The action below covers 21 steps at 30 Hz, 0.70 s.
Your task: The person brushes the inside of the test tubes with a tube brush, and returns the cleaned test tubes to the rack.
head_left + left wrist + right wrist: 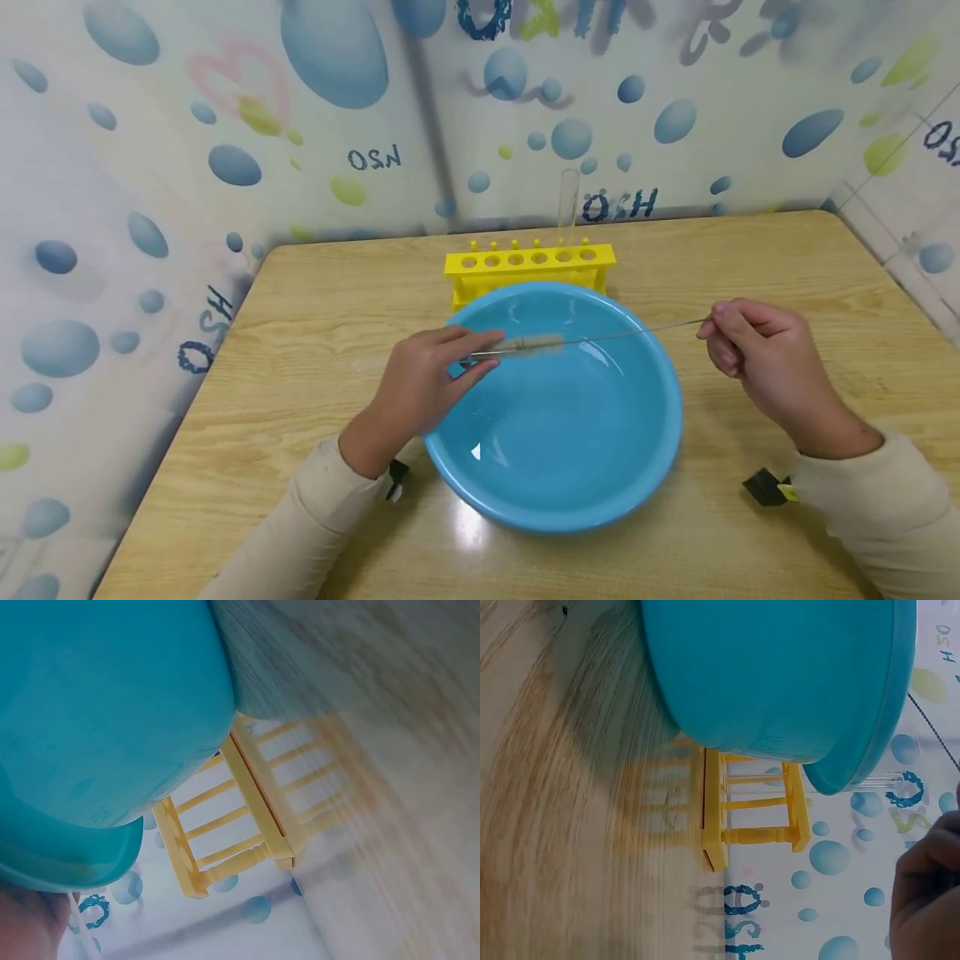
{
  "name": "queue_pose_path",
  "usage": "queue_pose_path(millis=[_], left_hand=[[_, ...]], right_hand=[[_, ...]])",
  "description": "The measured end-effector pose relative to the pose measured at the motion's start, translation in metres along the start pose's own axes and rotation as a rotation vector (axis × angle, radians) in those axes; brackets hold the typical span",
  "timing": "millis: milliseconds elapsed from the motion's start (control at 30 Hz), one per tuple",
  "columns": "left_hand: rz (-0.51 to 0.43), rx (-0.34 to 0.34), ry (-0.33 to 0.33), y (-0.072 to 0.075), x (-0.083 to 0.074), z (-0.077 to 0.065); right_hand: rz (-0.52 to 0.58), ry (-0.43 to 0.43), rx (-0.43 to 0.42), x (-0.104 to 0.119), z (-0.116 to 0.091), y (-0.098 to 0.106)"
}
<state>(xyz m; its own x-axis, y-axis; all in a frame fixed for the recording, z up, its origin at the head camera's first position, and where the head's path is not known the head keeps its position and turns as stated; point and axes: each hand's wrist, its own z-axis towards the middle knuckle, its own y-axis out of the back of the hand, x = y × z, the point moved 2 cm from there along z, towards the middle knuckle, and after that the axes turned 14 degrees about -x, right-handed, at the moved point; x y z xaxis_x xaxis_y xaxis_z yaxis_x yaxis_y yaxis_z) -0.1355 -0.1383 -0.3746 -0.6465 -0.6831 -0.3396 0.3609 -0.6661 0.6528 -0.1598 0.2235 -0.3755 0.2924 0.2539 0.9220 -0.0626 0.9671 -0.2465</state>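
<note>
Over the blue basin (555, 433), my left hand (423, 375) pinches a clear glass test tube (491, 354) between fingers and thumb, the tube lying nearly level. A test tube brush (551, 342) with pale, blurred bristles sits at the tube's mouth; how far it reaches inside I cannot tell. Its thin wire handle stretches right, past the basin's rim, to my right hand (776, 358), which pinches the end. In the right wrist view the twisted wire (934, 731) runs up from the curled fingers. The left wrist view catches only a bit of the left hand (30, 926).
Behind the basin stands a yellow test tube rack (528, 262) with one upright glass test tube (568, 204) in it. The wooden table (322, 333) meets a patterned wall (315, 167) at the back. Dark straps hang beneath both wrists.
</note>
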Motion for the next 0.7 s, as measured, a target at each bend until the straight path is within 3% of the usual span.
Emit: queue_pose_path(millis=[400,700], left_hand=[[0.017,-0.006,-0.023,-0.001,0.000,-0.001],[0.043,-0.055,-0.139,0.000,-0.003,-0.001]], right_hand=[[-0.357,0.038,0.003,0.003,-0.012,-0.008],[-0.509,0.085,0.023,0.004,-0.019,-0.016]])
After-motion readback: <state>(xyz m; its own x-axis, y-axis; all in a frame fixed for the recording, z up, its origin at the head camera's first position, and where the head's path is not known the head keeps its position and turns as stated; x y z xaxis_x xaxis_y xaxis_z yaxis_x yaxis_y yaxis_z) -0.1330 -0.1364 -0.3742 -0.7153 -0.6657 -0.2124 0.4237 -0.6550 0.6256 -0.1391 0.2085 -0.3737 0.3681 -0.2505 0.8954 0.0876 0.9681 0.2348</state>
